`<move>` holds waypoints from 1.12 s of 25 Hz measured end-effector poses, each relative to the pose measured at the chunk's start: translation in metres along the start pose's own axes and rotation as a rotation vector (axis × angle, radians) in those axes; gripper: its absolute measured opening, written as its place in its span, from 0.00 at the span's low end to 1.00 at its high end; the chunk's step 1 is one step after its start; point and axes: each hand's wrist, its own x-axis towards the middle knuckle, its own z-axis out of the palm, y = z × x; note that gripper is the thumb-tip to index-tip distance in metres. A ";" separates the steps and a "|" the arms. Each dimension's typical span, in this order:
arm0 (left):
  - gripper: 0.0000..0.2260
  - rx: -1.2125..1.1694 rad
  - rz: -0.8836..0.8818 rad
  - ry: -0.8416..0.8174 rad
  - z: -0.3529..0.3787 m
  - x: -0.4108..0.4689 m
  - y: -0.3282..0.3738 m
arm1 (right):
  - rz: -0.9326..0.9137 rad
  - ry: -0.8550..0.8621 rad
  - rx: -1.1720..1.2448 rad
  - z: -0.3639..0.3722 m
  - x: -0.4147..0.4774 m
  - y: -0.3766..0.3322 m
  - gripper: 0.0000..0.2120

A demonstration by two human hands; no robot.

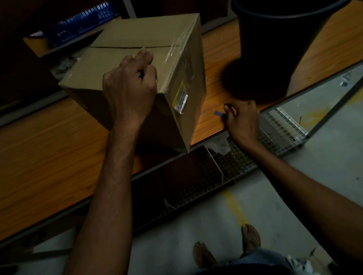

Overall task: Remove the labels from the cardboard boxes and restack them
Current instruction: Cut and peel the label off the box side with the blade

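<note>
A taped cardboard box (139, 49) stands on the wooden table (37, 149), a yellow and white label (180, 99) stuck on its right side. My left hand (130, 85) rests on the box's top near the front right edge, fingers curled against the tape; whether it pinches anything is hidden. My right hand (240, 117) lies on the table to the right of the box, its fingertips pinching a small blue tool (218, 113) that looks like a cutter.
A tall black bucket (273, 43) stands on the table right behind my right hand. A blue crate (83, 23) sits at the back left. Wire mesh shelving (283, 130) runs below the table edge. My feet (227, 248) are on the grey floor.
</note>
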 end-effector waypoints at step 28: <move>0.21 0.044 0.008 -0.020 -0.003 -0.002 -0.001 | -0.177 0.237 0.633 0.015 -0.079 -0.121 0.04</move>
